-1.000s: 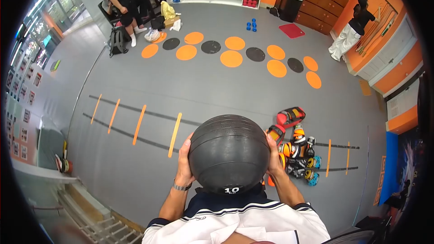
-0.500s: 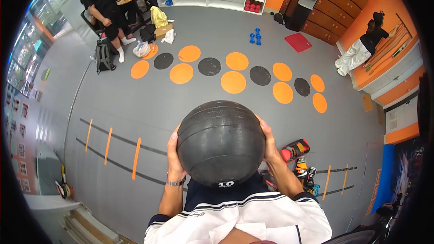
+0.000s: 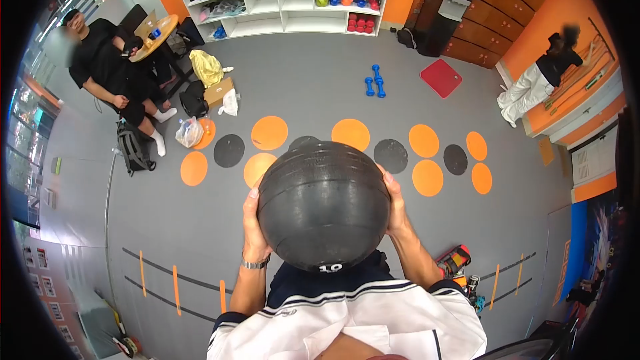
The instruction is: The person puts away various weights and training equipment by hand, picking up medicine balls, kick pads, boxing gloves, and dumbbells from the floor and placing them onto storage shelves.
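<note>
Tipping upward since the earlier frame, the view is taking in more of the shelf (image 3: 267, 5), while the orange discs (image 3: 350, 135) and floor ladder (image 3: 177, 290) are sitting lower in sight; the ball (image 3: 324, 207) is staying up before the wearer's chest. The left hand (image 3: 253, 227), with a watch (image 3: 255, 264) circling its wrist, and the right hand (image 3: 397, 210) are pressing on opposite sides of the ball, apparently sharing its weight and keeping it from rolling. Fingers of both hands are clamping the ball's flanks, though its bulk is hiding most of them, leaving their spacing impossible to tell. The printed "10" is facing the wearer; whether the ball is touching the shirt (image 3: 400, 310) cannot be told. Gray floor (image 3: 287, 93) is stretching from the discs to the shelf, with blue dumbbells (image 3: 379, 87) and a red mat (image 3: 441, 79) lying on it. At the left edge, a person (image 3: 107, 60) is sitting by a round table (image 3: 160, 37), a backpack (image 3: 133, 149) standing near; at the right, another person (image 3: 557, 67) is reaching toward the wall. A pad (image 3: 455, 260) is lying close beside the right forearm in this view, likely narrowing footing there.
</note>
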